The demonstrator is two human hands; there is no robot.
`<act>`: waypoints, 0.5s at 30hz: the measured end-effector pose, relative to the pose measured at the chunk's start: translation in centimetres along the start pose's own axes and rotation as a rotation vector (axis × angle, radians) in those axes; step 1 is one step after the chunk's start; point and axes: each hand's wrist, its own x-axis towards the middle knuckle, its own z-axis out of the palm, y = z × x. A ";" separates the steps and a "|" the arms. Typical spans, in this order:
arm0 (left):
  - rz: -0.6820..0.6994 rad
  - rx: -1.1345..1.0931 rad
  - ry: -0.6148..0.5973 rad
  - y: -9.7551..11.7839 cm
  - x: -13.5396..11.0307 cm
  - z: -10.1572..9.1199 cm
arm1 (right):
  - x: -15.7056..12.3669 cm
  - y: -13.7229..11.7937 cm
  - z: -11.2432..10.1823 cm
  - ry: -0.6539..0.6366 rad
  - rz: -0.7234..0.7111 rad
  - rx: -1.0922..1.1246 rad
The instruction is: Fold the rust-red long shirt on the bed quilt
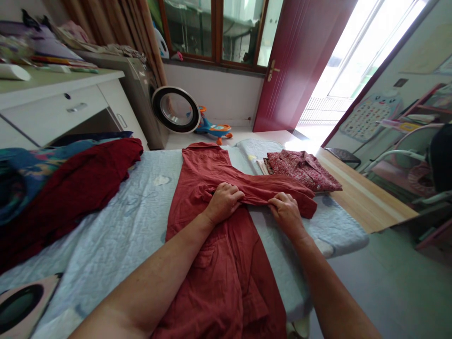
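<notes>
A rust-red jacket [208, 174] lies spread on the quilted cover, its collar end away from me and its body reaching toward me. One sleeve [271, 186] stretches out to the right, with a flapped pocket on the body below. My left hand [225, 203] is closed on the fabric where the sleeve joins the body. My right hand [285, 213] pinches the sleeve's lower edge near the cuff. Just beyond that cuff sits a stack of folded clothes with a red patterned garment [303, 167] on top.
The light-blue quilted cover [144, 207] lies under everything. At left are a dark red garment [74, 193] and other clothes. A pink device [28, 301] with a dark oval is at lower left. Further off stand a washing machine with its round door [175, 109] open and a toy car [215, 129].
</notes>
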 end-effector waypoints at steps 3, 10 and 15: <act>0.005 -0.004 -0.039 0.1 0.1 0.2 | 0.2 0.2 -0.3 -0.058 -0.032 -0.009; -0.055 -0.017 -0.061 0.5 0.2 0.3 | 0.2 -0.4 -0.2 -0.109 -0.036 -0.080; -0.082 -0.070 -0.090 0.4 0.0 0.3 | 0.4 0.1 -0.2 -0.129 -0.083 -0.102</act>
